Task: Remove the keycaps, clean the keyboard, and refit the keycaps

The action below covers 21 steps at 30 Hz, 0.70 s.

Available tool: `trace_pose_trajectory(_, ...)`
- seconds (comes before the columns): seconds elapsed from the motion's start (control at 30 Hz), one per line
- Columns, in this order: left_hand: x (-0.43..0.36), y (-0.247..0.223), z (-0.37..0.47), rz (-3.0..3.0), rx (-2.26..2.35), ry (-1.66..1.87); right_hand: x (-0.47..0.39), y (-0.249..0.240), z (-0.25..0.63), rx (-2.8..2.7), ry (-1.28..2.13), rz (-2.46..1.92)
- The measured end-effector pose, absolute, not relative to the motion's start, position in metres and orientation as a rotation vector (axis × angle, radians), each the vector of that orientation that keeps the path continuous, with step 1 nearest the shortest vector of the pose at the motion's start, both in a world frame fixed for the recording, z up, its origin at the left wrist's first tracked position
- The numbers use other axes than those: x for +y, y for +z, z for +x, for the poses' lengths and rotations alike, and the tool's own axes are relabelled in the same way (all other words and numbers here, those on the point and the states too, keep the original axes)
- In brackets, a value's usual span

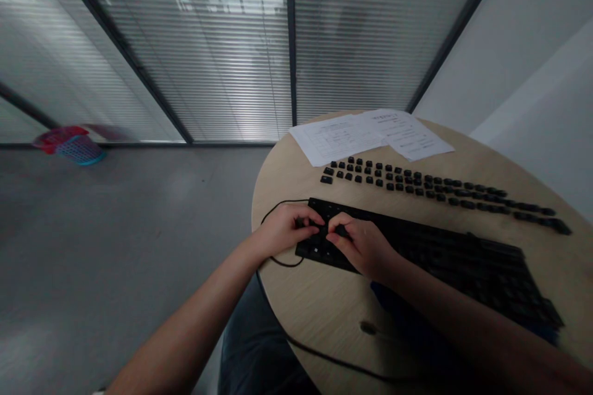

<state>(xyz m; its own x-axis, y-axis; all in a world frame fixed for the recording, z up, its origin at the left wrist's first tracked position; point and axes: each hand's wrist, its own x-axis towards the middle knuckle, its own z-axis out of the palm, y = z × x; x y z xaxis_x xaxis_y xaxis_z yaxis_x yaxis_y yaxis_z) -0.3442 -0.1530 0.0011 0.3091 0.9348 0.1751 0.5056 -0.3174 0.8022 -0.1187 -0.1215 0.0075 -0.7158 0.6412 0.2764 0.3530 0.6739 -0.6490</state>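
Observation:
A black keyboard lies at a slant across the round wooden table. Both of my hands are over its left end. My left hand has its thumb and fingertips drawn together at the keys; whatever may be between them is too small to make out. Close beside it, my right hand is closed in a pinch just above the keyboard, with a dark gap between finger and thumb where I cannot name anything held. Beyond the keyboard, loose black keycaps stand in several long rows.
Printed papers lie at the table's far edge. A dark cable runs along the near side, and something blue sits under my right forearm. On the floor at left is a blue and red basket, near the blinds-covered glass wall.

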Motion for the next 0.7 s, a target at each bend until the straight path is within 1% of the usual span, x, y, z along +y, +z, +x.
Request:
trace_pose_trajectory(0.17,-0.1526,0.0023,-0.3439,1.948,1.262,0.851,-0.1199,0.0075,-0.1197,-2.346,0.855,-0.781)
trace_pose_trajectory(0.43,-0.1533,0.0077,-0.3382,2.134,1.152,0.845,-0.1209,0.0052,-0.1164,-2.228,0.984,-0.867)
trace_pose_trajectory(0.57,-0.1565,0.0071,-0.3369,2.170,1.282,0.883,-0.1207,0.0003,-0.1145,-2.080,1.035,-0.868)
trace_pose_trajectory(0.7,-0.1592,0.0077,-0.3378,2.234,1.312,0.877,-0.1215,-0.0007,-0.1133,-2.096,1.037,-0.876)
